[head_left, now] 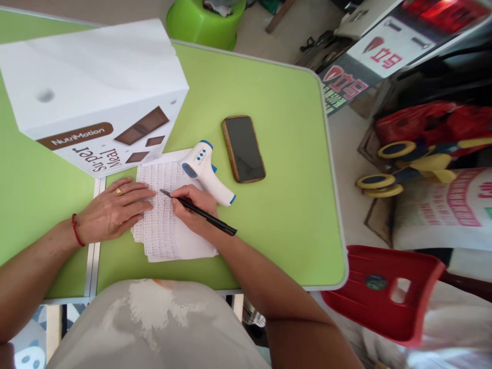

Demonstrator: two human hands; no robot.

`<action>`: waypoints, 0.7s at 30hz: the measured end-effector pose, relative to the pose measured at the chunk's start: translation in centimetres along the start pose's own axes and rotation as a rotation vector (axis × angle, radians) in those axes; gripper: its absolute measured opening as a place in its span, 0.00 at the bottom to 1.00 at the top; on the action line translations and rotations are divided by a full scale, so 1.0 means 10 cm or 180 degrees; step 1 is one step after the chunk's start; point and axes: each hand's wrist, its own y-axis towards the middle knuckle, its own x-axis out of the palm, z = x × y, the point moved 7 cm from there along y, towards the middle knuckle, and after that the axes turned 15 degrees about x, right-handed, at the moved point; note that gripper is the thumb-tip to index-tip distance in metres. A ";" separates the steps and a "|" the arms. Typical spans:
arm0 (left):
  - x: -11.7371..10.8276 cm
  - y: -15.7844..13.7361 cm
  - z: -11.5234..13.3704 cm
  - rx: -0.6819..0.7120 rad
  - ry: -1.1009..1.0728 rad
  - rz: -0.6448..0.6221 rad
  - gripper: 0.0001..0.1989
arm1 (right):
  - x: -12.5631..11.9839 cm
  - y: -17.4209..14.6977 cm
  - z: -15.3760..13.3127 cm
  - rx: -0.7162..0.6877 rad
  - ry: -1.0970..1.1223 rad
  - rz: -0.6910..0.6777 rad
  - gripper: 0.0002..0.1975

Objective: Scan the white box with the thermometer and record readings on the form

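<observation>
A person sits at a light green folding table (300,220), seen from above. The right hand (195,205) holds a slim black pen (207,218) in a writing grip, its tip slanting up and left over a small stack of papers (163,241) filled with columns of tiny marks. The left hand (115,207) holds nothing; it lies palm down with fingers stretched out side by side, fingertips over the papers' left edge. It wears a gold ring, with a red cord bracelet at the wrist.

A white and blue infrared thermometer (207,171) lies partly on the papers, just beyond the right hand. Right of it, a smartphone (244,148) in a brown case lies face up, screen dark. A large white NutriMotion box (100,77) stands beyond the left hand. A red plastic chair (384,312) is at the table's right.
</observation>
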 end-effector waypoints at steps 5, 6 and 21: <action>0.00 0.00 0.01 0.0067 0.0121 -0.0018 0.10 | -0.02 0.00 -0.03 -0.0155 -0.0083 0.0110 0.05; 0.00 0.01 0.02 0.0080 0.0134 -0.0034 0.10 | -0.02 -0.01 -0.03 -0.0199 -0.0080 0.0113 0.06; 0.00 0.00 0.01 0.0015 0.0065 -0.0070 0.10 | -0.02 0.01 0.04 0.0206 0.0113 0.0085 0.03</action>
